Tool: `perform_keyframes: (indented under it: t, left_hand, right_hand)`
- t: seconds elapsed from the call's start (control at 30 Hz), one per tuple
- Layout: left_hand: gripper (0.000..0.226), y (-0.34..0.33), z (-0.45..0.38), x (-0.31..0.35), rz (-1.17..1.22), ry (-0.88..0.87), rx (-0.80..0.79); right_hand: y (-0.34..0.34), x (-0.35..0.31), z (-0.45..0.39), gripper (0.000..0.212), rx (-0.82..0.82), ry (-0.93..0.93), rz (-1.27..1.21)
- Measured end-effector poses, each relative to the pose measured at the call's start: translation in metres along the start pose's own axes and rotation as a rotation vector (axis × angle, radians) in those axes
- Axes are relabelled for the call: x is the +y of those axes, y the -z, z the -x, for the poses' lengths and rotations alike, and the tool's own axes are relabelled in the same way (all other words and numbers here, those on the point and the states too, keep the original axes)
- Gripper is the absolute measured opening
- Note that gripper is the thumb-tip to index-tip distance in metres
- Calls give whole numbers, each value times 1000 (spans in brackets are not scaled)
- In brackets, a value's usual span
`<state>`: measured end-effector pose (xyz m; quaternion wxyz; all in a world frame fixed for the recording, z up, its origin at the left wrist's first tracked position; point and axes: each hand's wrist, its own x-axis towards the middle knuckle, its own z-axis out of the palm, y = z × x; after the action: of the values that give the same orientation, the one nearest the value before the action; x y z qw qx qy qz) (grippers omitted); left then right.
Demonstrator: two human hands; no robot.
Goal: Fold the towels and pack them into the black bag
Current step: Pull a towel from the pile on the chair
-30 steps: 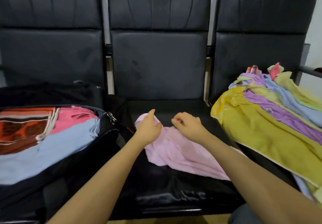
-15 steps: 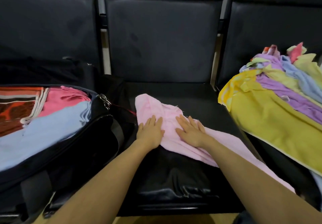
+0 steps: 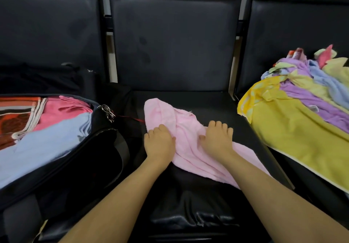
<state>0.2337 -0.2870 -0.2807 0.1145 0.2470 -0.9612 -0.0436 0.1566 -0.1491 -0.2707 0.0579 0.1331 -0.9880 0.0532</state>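
Both forearms reach in from 6 o'clock and converge on the middle seat of a row of black chairs. The left hand lies knuckles up on the left edge of the pink towel, its fingers curled down into the cloth, so this grip is closed on the towel's edge. The right hand sits just beside it toward 3 o'clock, also palm down, fingers bent with their tips hidden in the fabric and thumb pointing toward the left hand; it too bunches the towel. The pink towel is rumpled, not yet folded, and runs across the seat from 11 o'clock to 5 o'clock under the right forearm.

At 9 o'clock the black bag stands open on the left seat, already holding folded towels: light blue, pink and an orange patterned one. At 3 o'clock a heap of unfolded towels, yellow, purple and blue, covers the right seat.
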Motion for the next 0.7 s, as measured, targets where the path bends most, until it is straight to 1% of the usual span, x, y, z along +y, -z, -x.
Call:
perform_keyframes:
  t: [0.1, 0.17, 0.2, 0.27, 0.33, 0.4, 0.43, 0.47, 0.57, 0.63, 0.7]
  left_hand:
    - [18, 2, 1, 1, 40, 20, -56]
    - [18, 6, 2, 1, 78, 3, -83]
    - [20, 10, 2, 0, 93, -10, -69]
    - [24, 20, -1, -3, 131, -11, -9]
    - [27, 30, -4, -5, 221, 15, 33]
    - [16, 41, -5, -7, 422, 48, 88]
    - [13, 47, -6, -8, 534, 59, 126]
    - [15, 53, -6, -8, 638, 62, 173]
    - [21, 67, -11, -12, 868, 49, 290]
    - [23, 72, -16, -15, 925, 35, 337]
    - [29, 77, -16, -16, 950, -33, 335]
  right_hand:
    - [2, 3, -2, 33, -105, -32, 21]
    - [5, 3, -1, 29, -106, -12, 13]
    - [7, 2, 0, 26, -84, 0, -25]
    - [15, 1, 2, 18, -35, 3, -181]
    - [24, 0, 2, 19, 54, 1, -277]
    - [32, -1, 1, 26, 177, 13, -335]
    - [36, -2, 1, 28, 226, 24, -409]
    - [39, -2, 1, 26, 259, 38, -510]
    - [47, -4, -1, 17, 287, 32, -834]
    - [54, -4, 0, 15, 291, 11, -980]
    - [60, -7, 4, 15, 297, 33, -1058]
